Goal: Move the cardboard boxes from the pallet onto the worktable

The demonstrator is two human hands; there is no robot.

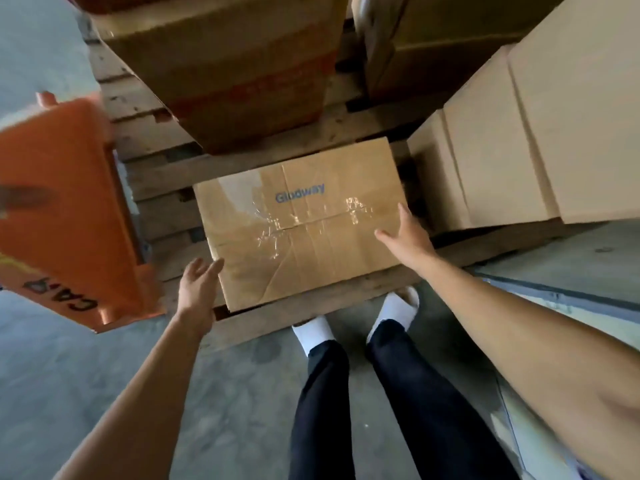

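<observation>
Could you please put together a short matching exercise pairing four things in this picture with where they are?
Things:
1. flat brown cardboard box with blue lettering
2. orange machine body with black letters
3. left hand
4. tall plain cardboard boxes

Places:
A. at the near left corner of the flat box
B. at the picture's left edge, beside the wooden pallet
C. stacked to the right of the flat box
D. lying on the pallet's near edge, between both hands

Pairs: 1-D, 2-B, 3-A, 4-C

Grey concrete floor (pixel 69 375), stained, beside an orange machine (pixel 65 216); dim light.
</observation>
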